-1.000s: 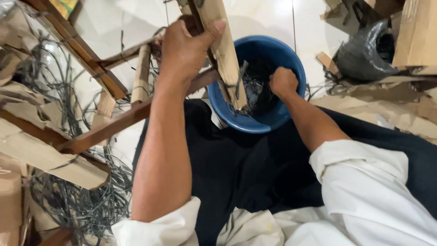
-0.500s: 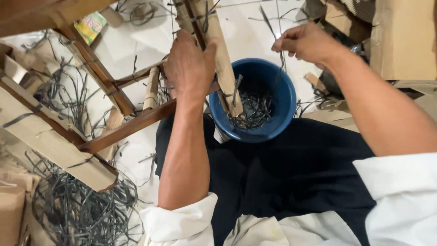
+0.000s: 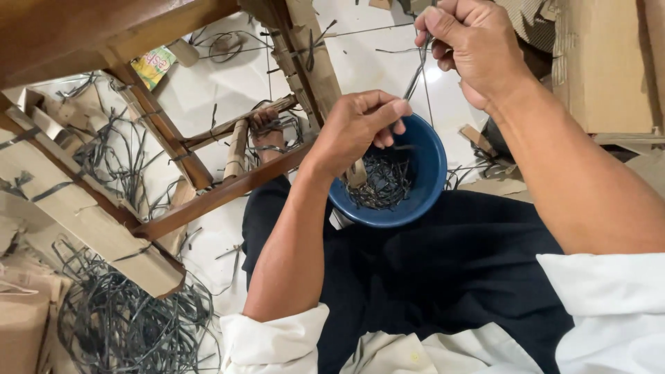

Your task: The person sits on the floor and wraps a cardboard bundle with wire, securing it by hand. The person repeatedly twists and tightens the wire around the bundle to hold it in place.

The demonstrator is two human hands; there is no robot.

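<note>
A blue bowl (image 3: 428,181) sits against my dark trousers and holds several short dark strips. My right hand (image 3: 473,43) is raised above the bowl, pinching the top of a thin dark strip (image 3: 414,77) that hangs down. My left hand (image 3: 360,130) hovers over the bowl's left rim, thumb and fingers pinched on the lower end of that same strip. Behind my left hand stands a cardboard-wrapped wooden leg (image 3: 310,58) of a furniture frame.
A brown wooden frame (image 3: 215,195) with rails wrapped in cardboard and dark straps spans the left. Tangles of dark strapping (image 3: 131,325) lie on the white tiled floor at lower left. Cardboard pieces (image 3: 599,62) stand at the upper right.
My right hand rose out of the bowl with a strip. My left hand let go of the wrapped leg and came down to pinch the strip's lower end.
</note>
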